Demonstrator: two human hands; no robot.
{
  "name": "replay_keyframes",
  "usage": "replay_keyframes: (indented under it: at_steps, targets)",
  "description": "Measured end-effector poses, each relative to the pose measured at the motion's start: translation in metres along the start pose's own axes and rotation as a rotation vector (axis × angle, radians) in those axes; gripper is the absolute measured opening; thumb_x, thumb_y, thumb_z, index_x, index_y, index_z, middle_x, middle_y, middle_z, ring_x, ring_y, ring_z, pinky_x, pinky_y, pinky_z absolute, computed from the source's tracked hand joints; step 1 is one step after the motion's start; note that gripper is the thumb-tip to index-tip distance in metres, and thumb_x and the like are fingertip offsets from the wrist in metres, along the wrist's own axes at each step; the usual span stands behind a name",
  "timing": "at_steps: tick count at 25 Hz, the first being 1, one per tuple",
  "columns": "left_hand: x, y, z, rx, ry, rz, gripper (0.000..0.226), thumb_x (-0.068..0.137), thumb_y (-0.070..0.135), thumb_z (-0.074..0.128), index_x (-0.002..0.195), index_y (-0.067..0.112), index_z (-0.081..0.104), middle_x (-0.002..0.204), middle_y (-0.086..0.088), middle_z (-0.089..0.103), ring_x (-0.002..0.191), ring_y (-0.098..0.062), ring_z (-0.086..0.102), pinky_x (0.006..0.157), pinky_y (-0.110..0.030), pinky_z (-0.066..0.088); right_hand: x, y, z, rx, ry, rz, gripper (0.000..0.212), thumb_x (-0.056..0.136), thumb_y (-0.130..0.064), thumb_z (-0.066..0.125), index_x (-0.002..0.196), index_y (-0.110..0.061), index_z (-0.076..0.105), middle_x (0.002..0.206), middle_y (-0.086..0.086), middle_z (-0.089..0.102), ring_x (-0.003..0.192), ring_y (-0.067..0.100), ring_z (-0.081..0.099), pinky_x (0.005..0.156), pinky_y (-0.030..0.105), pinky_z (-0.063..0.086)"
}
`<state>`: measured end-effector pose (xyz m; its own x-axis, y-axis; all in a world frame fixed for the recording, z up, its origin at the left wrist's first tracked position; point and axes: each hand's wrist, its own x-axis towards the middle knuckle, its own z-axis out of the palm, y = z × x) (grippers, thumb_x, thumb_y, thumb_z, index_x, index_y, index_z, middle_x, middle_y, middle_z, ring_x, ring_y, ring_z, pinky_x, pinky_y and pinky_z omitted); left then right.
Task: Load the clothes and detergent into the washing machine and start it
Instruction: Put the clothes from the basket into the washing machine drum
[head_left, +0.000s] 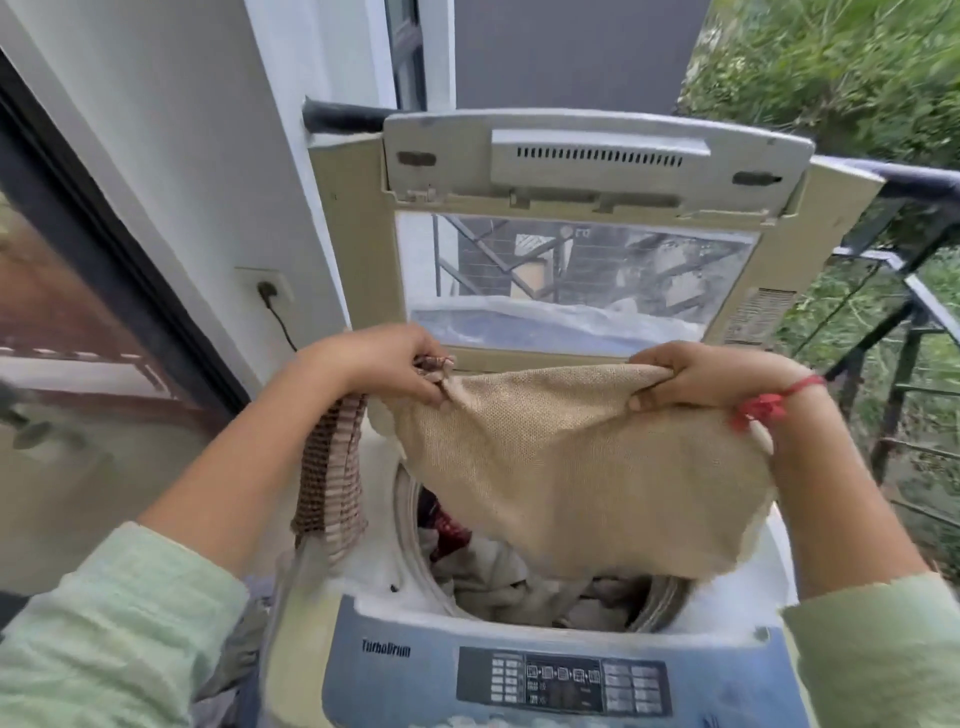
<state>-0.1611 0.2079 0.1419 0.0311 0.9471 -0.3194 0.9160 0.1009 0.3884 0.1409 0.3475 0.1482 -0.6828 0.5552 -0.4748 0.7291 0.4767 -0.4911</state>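
Head view, looking down over a top-loading washing machine with its lid folded up and standing open at the back. Both hands are raised over the drum opening and stretch a beige cloth between them. The left hand pinches a bunched upper corner, and a ribbed brown band hangs down from that same grip beside the forearm. The right hand clasps the opposite upper edge, fingers curled over the fabric and thumb beneath; a red thread circles its wrist. The cloth hangs spread above the drum, its lower edge just over the rim. Mixed clothes already lie inside the drum. The control panel runs along the near edge. A wall socket with a plug sits to the left, a dark railing to the right.
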Motion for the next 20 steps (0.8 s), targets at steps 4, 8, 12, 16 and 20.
replay_keyframes:
  at_steps: [4, 8, 12, 16, 20]
  targets:
    - [0.054, -0.019, 0.041, 0.144, 0.168, -0.096, 0.021, 0.091, 0.040, 0.054, 0.100, 0.021, 0.059, 0.091, 0.005, 0.046, 0.085, -0.019, 0.054, 0.068, -0.033, 0.043, 0.077, 0.029, 0.065, -0.563, 0.379, 0.240, 0.031, 0.083, -0.019, 0.061, 0.114, -0.017, 0.057, 0.115, 0.010, 0.062, 0.105, 0.030, 0.059, 0.084, 0.037, 0.046]
    - [0.058, -0.023, 0.065, 0.112, 0.509, -0.064, 0.031, 0.098, 0.040, 0.038, 0.106, 0.014, 0.053, 0.104, -0.006, 0.050, 0.089, -0.030, 0.057, 0.062, -0.033, 0.037, 0.124, 0.029, 0.164, -0.834, 0.606, -0.136, 0.048, 0.071, -0.016, 0.070, 0.117, -0.020, 0.058, 0.123, 0.011, 0.055, 0.106, 0.033, 0.056, 0.088, 0.044, 0.045]
    - [0.040, -0.022, 0.064, 0.130, 0.647, -0.072, 0.038, 0.095, 0.048, 0.028, 0.092, 0.014, 0.044, 0.086, 0.001, 0.050, 0.075, -0.028, 0.056, 0.056, -0.033, 0.036, 0.148, 0.061, 0.236, -0.744, -0.326, 0.164, 0.073, 0.077, -0.025, 0.069, 0.142, -0.023, 0.035, 0.148, 0.011, 0.033, 0.135, 0.037, 0.032, 0.110, 0.060, 0.019]
    - [0.030, -0.023, 0.057, 0.035, 0.578, -0.054, 0.037, 0.096, 0.049, 0.026, 0.086, 0.015, 0.036, 0.074, 0.009, 0.040, 0.069, -0.020, 0.045, 0.058, -0.034, 0.033, 0.155, 0.073, 0.216, -0.566, -0.425, 0.190, 0.054, 0.083, -0.024, 0.063, 0.134, -0.019, 0.046, 0.139, 0.007, 0.047, 0.125, 0.031, 0.048, 0.102, 0.047, 0.040]
    - [0.016, -0.025, 0.045, -0.132, 0.562, -0.019, 0.031, 0.099, 0.045, 0.025, 0.084, 0.019, 0.031, 0.073, 0.012, 0.034, 0.065, -0.006, 0.037, 0.062, -0.033, 0.031, 0.148, -0.001, 0.195, 0.033, 0.170, -0.180, 0.053, 0.082, -0.035, 0.068, 0.130, -0.018, 0.052, 0.131, 0.005, 0.053, 0.123, 0.023, 0.049, 0.102, 0.034, 0.038]
